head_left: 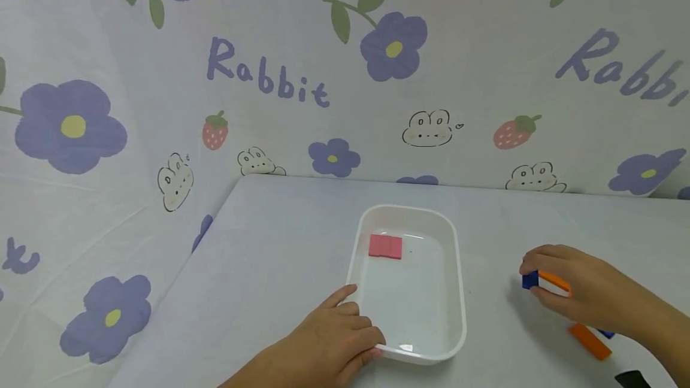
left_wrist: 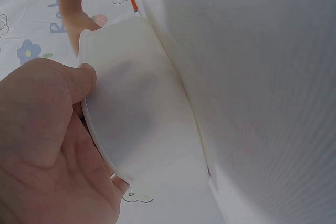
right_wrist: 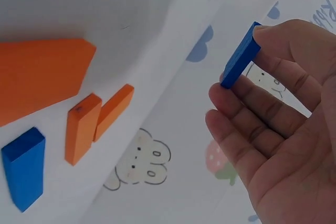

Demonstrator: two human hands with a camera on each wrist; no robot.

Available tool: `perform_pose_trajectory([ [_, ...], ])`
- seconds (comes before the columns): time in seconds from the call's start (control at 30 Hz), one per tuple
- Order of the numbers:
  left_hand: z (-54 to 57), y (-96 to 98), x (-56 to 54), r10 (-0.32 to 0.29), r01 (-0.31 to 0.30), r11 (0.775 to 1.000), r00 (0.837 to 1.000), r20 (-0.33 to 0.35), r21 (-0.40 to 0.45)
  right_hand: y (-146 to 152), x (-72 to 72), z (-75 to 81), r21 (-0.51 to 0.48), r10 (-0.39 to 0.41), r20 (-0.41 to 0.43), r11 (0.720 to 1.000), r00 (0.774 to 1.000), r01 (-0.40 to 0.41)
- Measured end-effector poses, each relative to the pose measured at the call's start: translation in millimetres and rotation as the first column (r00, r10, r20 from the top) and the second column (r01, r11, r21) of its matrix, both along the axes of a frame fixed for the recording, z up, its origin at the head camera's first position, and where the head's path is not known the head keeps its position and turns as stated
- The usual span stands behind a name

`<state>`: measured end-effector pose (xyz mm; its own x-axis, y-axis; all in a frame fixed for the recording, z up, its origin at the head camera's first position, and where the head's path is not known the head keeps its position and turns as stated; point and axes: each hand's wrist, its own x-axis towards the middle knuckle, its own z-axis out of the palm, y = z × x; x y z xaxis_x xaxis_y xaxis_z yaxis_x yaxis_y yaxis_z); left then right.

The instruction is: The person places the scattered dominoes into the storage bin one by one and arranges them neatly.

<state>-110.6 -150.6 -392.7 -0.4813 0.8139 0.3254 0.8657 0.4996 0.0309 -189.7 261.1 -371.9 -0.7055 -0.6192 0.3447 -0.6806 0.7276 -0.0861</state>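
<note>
A white rectangular tray (head_left: 460, 292) stands on the table, and two pink blocks (head_left: 385, 246) lie side by side against its far left corner. My left hand (head_left: 336, 340) grips the tray's rim at the near left corner; in the left wrist view the thumb lies on the rim of the tray wall (left_wrist: 142, 98). To the right of the tray, my right hand (head_left: 587, 283) pinches a blue block (right_wrist: 241, 55) between thumb and fingers, above the table. Below that hand lie several orange blocks (right_wrist: 83, 129) and another blue block (right_wrist: 23, 169), partly hidden by the hand in the head view.
A black object (head_left: 632, 379) shows at the lower right edge, mostly cut off. Behind the white table (head_left: 280, 244) hangs a cloth (head_left: 291, 29) printed with flowers, rabbits and strawberries; it also runs down the left side.
</note>
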Motion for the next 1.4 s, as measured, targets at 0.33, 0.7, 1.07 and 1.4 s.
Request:
perform_pose_trajectory([
  [0.33, -0.3, 0.0, 0.3, -0.01, 0.01, 1.0, 1.0, -0.016, 0.012, -21, -6.6, 7.1, 0.009, 0.042, 0.062, 0.999, 0.997, -0.042],
  [0.7, 0.6, 0.6, 0.6, 0.006, -0.006, 1.0, 1.0, 0.022, -0.012, -41, -12.2, 20.9, -0.009, 0.058, 0.134, 0.998, 0.989, -0.057],
  [1.07, 1.9, 0.9, 1.3, 0.02, -0.019, 0.999, 0.999, 0.038, -0.034, -61, -20.1, 28.7, -0.02, 0.104, 0.145, 0.995, 0.984, -0.102],
  [1.4, 1.6, 0.0, 0.4, 0.017, -0.017, 0.999, 1.0, 0.01, -0.032, -75, -27.1, 30.9, -0.025, 0.125, 0.122, 0.992, 0.985, -0.123],
])
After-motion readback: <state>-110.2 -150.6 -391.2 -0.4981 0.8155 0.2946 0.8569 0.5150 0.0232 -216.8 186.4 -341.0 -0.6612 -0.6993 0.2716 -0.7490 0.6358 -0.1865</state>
